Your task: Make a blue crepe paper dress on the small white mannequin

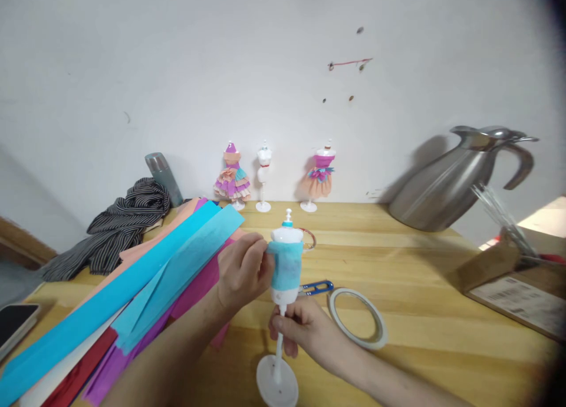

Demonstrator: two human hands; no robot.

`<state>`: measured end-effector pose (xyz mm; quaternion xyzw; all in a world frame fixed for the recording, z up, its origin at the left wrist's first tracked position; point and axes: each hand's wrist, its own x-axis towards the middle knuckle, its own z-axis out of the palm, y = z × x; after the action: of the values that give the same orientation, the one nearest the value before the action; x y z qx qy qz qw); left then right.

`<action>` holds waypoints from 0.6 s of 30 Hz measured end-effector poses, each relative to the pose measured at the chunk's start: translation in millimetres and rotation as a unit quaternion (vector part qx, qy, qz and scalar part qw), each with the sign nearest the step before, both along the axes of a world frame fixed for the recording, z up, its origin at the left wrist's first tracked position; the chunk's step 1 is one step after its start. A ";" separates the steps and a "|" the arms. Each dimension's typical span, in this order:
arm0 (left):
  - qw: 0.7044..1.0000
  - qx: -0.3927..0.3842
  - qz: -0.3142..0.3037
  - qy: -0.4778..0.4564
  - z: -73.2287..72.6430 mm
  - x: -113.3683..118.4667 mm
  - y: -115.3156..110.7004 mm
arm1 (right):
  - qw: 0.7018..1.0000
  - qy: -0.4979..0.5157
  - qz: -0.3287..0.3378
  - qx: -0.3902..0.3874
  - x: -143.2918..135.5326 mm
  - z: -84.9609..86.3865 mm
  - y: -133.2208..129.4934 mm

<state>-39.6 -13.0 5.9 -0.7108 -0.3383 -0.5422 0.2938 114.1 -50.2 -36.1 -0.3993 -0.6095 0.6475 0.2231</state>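
My right hand (305,323) is closed around the thin white pole of a small dress-form mannequin (286,296), held slightly tilted with its round base toward me. A band of light blue crepe paper (287,265) wraps the mannequin's torso. The fingers of my left hand (246,268) pinch the left edge of that paper near the top; the fingertips are partly hidden. Just right of the torso lie blue-handled thread snips (319,287), partly covered by the mannequin. A roll of white tape (381,338) rests flat beside my right wrist.
Crepe paper strips (110,304) in several colours pile up at left, beside striped cloth (128,224) and a flask (163,177). Three small mannequins (264,157), two dressed, stand along the wall. A steel jug (446,183) and a cardboard box (522,298) occupy the right. A phone (16,324) lies far left.
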 end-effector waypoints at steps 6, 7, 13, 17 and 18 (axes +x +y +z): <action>0.999 -0.034 -0.001 -0.001 -2.4 2.7 2.7 | 1.000 -0.019 0.001 -0.003 -1.5 0.2 -1.5; 0.999 -0.038 0.002 0.001 -2.9 3.1 2.8 | 1.000 -0.021 -0.002 -0.001 -1.7 0.5 -1.6; 0.999 -0.038 0.033 -0.009 -4.6 3.6 2.9 | 0.999 -0.033 -0.019 0.000 -2.1 2.1 -1.7; 0.998 -0.045 0.040 -0.032 -9.1 4.6 3.2 | 0.999 -0.027 -0.020 -0.003 -2.1 0.3 -1.5; 0.997 -0.051 0.036 -0.036 -10.0 5.1 3.0 | 1.000 -0.024 -0.019 -0.002 -2.0 -0.3 -1.4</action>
<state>-34.5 -9.9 -4.1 -0.6924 -0.4011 -0.5383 0.2644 112.1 -51.6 -36.4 -0.4268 -0.6051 0.6349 0.2203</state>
